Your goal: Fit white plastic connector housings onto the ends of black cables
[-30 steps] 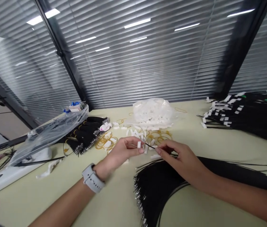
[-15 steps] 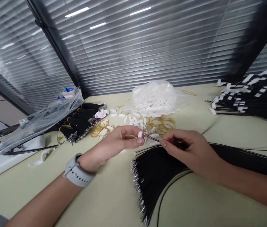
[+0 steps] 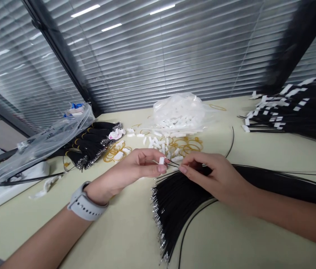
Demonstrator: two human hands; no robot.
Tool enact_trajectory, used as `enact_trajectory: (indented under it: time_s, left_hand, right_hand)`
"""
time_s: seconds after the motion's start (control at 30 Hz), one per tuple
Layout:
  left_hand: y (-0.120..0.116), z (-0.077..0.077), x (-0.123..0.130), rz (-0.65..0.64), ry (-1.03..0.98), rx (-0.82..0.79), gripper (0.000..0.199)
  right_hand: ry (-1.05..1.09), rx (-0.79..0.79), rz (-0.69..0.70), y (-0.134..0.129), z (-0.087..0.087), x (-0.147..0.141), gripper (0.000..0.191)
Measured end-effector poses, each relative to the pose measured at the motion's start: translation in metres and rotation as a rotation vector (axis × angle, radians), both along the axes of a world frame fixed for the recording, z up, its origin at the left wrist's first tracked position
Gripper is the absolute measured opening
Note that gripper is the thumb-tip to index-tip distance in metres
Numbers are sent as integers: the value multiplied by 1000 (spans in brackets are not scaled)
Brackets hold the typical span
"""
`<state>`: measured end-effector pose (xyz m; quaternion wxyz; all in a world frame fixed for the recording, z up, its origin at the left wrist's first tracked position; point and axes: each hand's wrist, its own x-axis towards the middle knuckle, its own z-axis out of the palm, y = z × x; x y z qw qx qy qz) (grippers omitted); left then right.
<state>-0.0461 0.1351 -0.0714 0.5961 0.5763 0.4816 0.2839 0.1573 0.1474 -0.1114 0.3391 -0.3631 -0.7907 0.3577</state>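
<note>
Between thumb and fingertips, my left hand (image 3: 139, 165) pinches a small white sleeve (image 3: 161, 160). My right hand (image 3: 212, 172) is closed on a thin black cable (image 3: 172, 162) close to its end. The cable's tip points left and reaches close to the white sleeve; whether it is inside cannot be made out. Just beneath my right hand lies a fanned bundle of black cables (image 3: 180, 201) with bare metallic ends on its left side. Loose white sleeves (image 3: 155, 142) are scattered behind my left hand.
A clear bag of white pieces (image 3: 179, 112) stands by the window blinds. Yellow rubber bands (image 3: 190, 145) lie before it. Black cables with white sleeves (image 3: 289, 108) are piled at right. Tied black cable bundles (image 3: 90, 145) and a plastic bag (image 3: 46, 144) lie at left.
The view has shifted slightly, so most things appear a little further left. My right hand has come slightly nearer my left, and a cable's free end now stands up behind it.
</note>
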Motion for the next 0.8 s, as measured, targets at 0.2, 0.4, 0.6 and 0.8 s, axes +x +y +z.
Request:
enact_trajectory:
  time_s: [0.2, 0.4, 0.6, 0.8]
  left_hand:
    - [-1, 1, 0, -9, -6, -17, 17]
    - [-1, -1, 0, -30, -6, -26, 18]
    - [0, -4, -1, -22, -10, -87, 16]
    - [1, -3, -1, -16, -64, -119, 17]
  right_hand:
    - [47, 85, 3, -1, 1, 0, 19]
    - [60, 73, 3, -2, 1, 1, 18]
    - [68, 93, 9, -2, 0, 1, 15]
    - [69, 85, 12, -2, 1, 1, 15]
